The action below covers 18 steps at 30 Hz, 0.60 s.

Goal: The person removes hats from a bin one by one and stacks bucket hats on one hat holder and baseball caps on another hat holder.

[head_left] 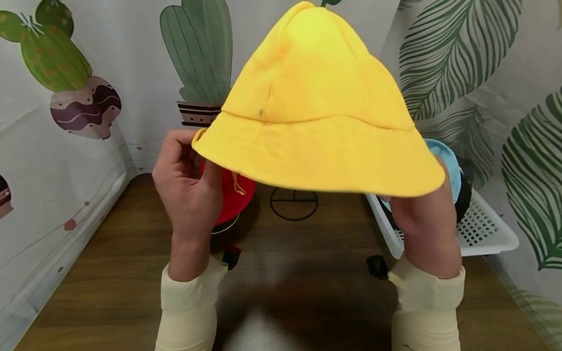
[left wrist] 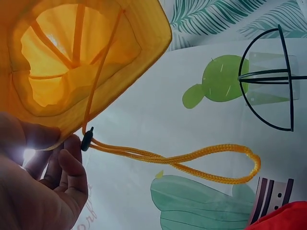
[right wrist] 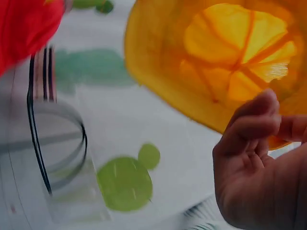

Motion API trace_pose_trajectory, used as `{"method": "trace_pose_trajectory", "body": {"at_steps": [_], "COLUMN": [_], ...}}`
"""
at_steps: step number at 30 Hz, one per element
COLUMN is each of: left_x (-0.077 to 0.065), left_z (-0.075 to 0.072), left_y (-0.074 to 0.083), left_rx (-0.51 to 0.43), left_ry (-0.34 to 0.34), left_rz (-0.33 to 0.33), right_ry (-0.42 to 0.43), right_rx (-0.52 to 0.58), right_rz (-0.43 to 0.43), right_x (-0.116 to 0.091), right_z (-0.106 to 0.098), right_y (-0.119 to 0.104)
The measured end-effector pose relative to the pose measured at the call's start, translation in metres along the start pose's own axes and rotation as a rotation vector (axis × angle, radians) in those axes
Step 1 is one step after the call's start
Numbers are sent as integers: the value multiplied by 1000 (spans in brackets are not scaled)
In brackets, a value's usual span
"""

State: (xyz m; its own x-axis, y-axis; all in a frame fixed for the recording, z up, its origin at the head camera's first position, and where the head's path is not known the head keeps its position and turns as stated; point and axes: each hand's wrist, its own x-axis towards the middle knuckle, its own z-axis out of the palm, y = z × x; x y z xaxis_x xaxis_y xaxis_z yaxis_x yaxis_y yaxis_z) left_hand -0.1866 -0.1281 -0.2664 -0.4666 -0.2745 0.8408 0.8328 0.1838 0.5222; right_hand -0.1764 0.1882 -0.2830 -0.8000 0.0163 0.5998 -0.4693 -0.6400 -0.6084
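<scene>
A yellow bucket hat (head_left: 320, 112) is held up in the air between both hands, crown upward. At the left end of the brim, my left hand (head_left: 189, 190) pinches the edge between thumb and fingers. My right hand (head_left: 423, 219) grips the brim's right end, its fingertips partly behind the cloth in the head view. From inside the hat, a yellow cord (left wrist: 216, 155) with a black cord stopper (left wrist: 87, 140) dangles beside the left fingers in the left wrist view. The right wrist view shows the hat's inside (right wrist: 240, 52) above the curled right fingers.
A red hat (head_left: 234, 195) sits on a stand behind the left hand. Past the yellow hat is a black wire stand (head_left: 294, 214). On the right, a white basket (head_left: 491, 239) holds a light blue hat (head_left: 445, 156) and something black. Small black pieces (head_left: 377, 267) lie on the wooden table (head_left: 303, 282).
</scene>
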Motion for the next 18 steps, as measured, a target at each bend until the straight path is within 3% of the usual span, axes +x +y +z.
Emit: {"method": "trace_pose_trajectory", "body": {"at_steps": [3,8,14,18], "left_x": [1,2,0,0], "left_z": [-1,1,3,2], "left_y": [-1,-3,-5,-6], "left_rx": [-1,-31,27,60], "left_ry": [5,-12,-30,-23], "left_rz": [-4,1,14,-12], "right_ry": [-55,-41,18,34], "right_rx": [128,366,387,388], "right_rz": [115,211,292,273], "right_x": [2,6,5,4], "right_z": [4,9,11,12], "right_y": [-7,-12,-9,-10]}}
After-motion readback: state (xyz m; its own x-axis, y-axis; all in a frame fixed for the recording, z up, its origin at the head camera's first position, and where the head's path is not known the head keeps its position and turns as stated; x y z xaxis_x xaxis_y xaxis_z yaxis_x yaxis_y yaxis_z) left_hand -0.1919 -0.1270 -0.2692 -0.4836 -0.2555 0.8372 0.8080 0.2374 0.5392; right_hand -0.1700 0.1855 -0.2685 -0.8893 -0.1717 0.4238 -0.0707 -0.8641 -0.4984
